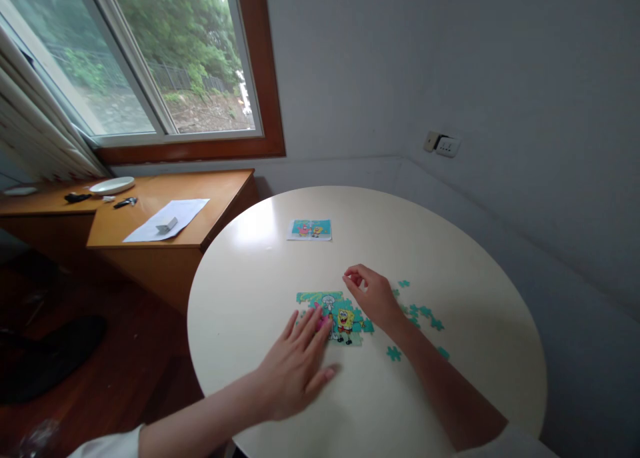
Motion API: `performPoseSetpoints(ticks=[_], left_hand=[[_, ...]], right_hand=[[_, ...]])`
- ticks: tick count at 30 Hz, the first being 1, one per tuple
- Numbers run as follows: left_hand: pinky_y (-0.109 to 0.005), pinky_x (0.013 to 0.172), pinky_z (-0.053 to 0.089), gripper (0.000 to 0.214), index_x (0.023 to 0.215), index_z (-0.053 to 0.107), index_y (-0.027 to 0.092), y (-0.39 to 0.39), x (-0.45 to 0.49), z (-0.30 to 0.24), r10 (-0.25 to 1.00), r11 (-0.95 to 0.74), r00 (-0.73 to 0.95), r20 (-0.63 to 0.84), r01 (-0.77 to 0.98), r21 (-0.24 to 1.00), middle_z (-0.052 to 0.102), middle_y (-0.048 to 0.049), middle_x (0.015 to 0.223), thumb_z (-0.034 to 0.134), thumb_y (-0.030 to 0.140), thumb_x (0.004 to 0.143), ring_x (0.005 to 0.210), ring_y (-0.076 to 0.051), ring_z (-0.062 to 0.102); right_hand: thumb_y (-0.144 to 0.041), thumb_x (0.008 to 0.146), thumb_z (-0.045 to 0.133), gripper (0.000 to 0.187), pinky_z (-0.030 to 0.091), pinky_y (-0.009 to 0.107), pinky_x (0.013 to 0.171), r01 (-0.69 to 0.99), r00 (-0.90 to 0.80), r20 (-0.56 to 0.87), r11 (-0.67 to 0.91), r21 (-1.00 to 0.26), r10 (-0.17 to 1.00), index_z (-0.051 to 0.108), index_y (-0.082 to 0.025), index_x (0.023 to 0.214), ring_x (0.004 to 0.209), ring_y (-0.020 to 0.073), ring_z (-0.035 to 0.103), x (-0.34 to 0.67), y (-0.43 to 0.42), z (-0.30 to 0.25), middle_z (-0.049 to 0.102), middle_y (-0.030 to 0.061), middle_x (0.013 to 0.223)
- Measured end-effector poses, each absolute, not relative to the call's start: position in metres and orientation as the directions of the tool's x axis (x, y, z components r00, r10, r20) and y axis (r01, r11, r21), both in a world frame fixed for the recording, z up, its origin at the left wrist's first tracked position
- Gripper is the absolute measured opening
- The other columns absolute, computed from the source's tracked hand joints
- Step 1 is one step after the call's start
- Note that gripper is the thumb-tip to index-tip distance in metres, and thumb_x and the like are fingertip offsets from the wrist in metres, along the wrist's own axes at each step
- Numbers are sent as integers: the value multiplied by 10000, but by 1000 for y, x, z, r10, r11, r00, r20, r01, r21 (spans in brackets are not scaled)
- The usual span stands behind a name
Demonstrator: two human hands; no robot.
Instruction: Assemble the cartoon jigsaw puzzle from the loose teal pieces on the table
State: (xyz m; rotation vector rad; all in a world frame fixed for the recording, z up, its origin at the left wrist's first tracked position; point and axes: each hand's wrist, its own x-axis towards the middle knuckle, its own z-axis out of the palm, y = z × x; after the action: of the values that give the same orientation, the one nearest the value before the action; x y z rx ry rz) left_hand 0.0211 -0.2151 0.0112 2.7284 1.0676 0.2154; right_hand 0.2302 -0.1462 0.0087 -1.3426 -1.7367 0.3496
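Observation:
A partly assembled jigsaw puzzle (345, 318) lies on the round table, showing a yellow, a pink and a pale teal cartoon figure on green. My left hand (295, 365) rests over its left part with fingers spread, covering some of the picture. Just above the puzzle's upper right edge, my right hand (370, 295) has its thumb and fingers curled together in a pinch. Whatever may be between those fingertips is too small to make out. Loose green puzzle pieces (425, 311) are scattered beyond my right forearm, which hides some of them. One separate piece (393, 353) sits left of that forearm.
A small picture card (311, 230) with cartoon figures lies farther back on the round cream table (250, 271). To the left, a wooden desk (225, 185) under the window bears a white plate (113, 185), white paper (187, 211) and a small box (167, 225).

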Motion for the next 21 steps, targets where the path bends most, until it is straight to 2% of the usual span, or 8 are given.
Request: performPoseSetpoints(ticks=[3, 9, 14, 18, 21], left_hand=[[-462, 1103, 111, 653, 1428, 139, 167, -227, 30, 3, 651, -748, 759, 27, 635, 192, 186, -109, 1478, 260, 509, 885, 1371, -261, 91], [-446, 1106, 91, 664, 1416, 202, 152, -207, 41, 0, 665, -740, 746, 32, 652, 165, 217, -115, 1468, 220, 543, 880, 1366, -263, 121], [-451, 1097, 106, 676, 1394, 264, 126, -189, 49, 3, 682, -723, 731, 25, 670, 168, 266, -138, 1450, 198, 557, 876, 1358, -268, 164], [-464, 1073, 178, 578, 1309, 407, 159, -175, 56, 14, 697, -709, 713, 77, 669, 222, 444, -129, 1351, 245, 516, 884, 1297, -265, 322], [-432, 980, 326, 397, 1069, 572, 194, -157, 63, 26, 706, -697, 696, 133, 649, 305, 622, -99, 1083, 298, 422, 895, 1050, -236, 543]], right_hand=[[-272, 797, 478, 122, 423, 241, 621, 649, 58, 521, 364, -668, 852, 566, -189, 784, 605, 127, 547, 236, -146, 13, 600, 3, 663], [-293, 792, 464, 155, 434, 252, 634, 675, 166, 546, 309, -670, 821, 572, -184, 818, 608, 135, 554, 253, -142, 19, 615, 13, 676], [-245, 757, 454, 169, 440, 269, 667, 744, 192, 481, 193, -640, 855, 593, -177, 826, 649, 147, 566, 276, -134, 18, 627, 31, 733], [-191, 741, 458, 167, 428, 274, 706, 823, 258, 355, -11, -568, 899, 616, -176, 792, 673, 146, 560, 300, -130, 16, 638, 45, 779], [-178, 741, 480, 156, 415, 259, 698, 839, 325, 217, -175, -515, 921, 632, -183, 778, 691, 144, 566, 315, -129, 14, 645, 38, 752]])
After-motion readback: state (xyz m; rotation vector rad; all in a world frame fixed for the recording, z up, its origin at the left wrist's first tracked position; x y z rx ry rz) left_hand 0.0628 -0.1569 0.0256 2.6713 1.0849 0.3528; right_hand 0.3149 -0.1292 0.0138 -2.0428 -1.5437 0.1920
